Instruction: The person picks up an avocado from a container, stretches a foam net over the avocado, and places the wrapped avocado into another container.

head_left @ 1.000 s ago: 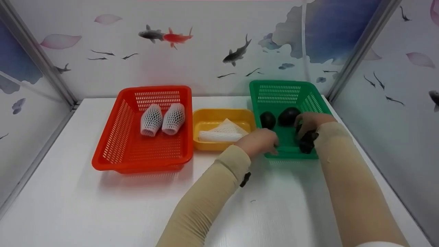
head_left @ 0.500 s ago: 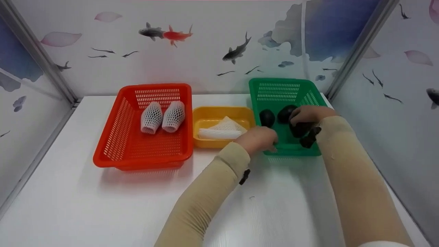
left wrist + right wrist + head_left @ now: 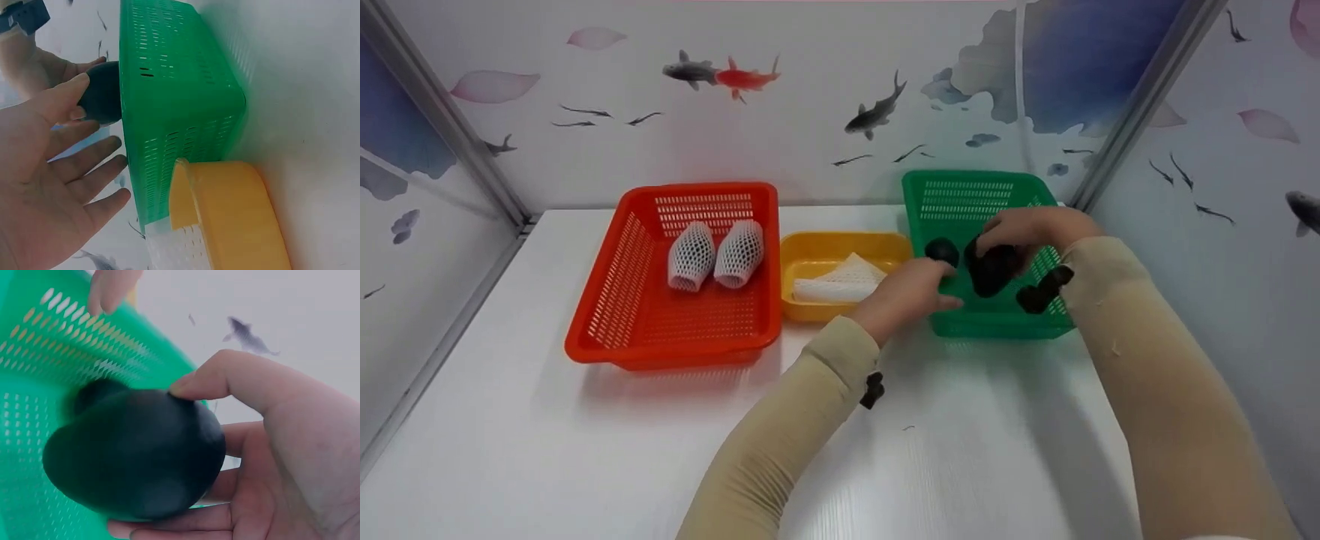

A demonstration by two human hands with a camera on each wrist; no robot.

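My right hand [image 3: 1039,227] grips a dark, smooth oval fruit [image 3: 140,455] over the green basket [image 3: 982,326], thumb on top and fingers beneath it. Another dark oval fruit [image 3: 941,253] lies in the basket's left part, and the held one overlaps whatever lies behind it in the head view. By the basket's near left edge is my left hand [image 3: 901,296], holding nothing; its fingers [image 3: 95,149] are spread apart in the left wrist view. White foam net sleeves [image 3: 840,285] lie in the yellow tray [image 3: 810,244], just left of that hand.
On the left stands a red basket [image 3: 675,345] with two net-wrapped fruits [image 3: 691,256] inside. The yellow tray sits between the two baskets on a white table [image 3: 945,465]. Printed panels close off the back and both sides.
My right hand has taken hold of a dark fruit and moved up and left with it. My left hand has shifted slightly left and up, its thumb and fingers parting.
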